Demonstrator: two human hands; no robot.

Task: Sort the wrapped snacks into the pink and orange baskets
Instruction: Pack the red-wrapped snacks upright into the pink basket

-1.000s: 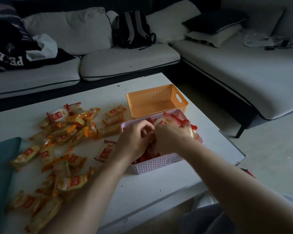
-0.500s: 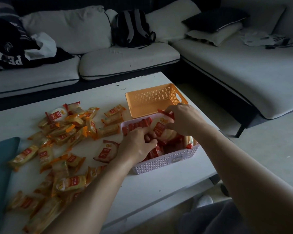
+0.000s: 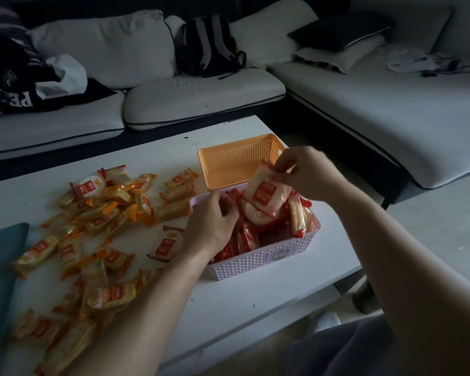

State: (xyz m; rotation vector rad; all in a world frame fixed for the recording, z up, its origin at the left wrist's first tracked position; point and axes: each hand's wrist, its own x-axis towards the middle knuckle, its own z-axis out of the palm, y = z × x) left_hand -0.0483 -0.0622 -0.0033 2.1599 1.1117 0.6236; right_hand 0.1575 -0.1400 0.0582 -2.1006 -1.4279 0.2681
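Note:
The pink basket [image 3: 258,263] stands near the table's front right and is packed with red-wrapped snacks [image 3: 251,237]. Behind it sits the orange basket [image 3: 228,161], with nothing seen in it. My right hand [image 3: 307,172] pinches the top edge of a red-labelled white snack [image 3: 265,192] and holds it above the pink basket's far side. My left hand [image 3: 210,222] reaches into the basket's left end, fingers curled among the red wrappers; whether it holds one is hidden. Several orange-wrapped snacks [image 3: 103,213] lie scattered to the left.
One red-wrapped snack [image 3: 166,244] lies on the white table [image 3: 255,294] just left of the pink basket. A teal object [image 3: 0,267] covers the table's left edge. A sofa with a black backpack [image 3: 209,47] runs behind, and floor lies to the right.
My right hand has risen from inside the pink basket toward the orange basket's near edge, lifting a white snack with it. My left hand stayed at the basket's left end.

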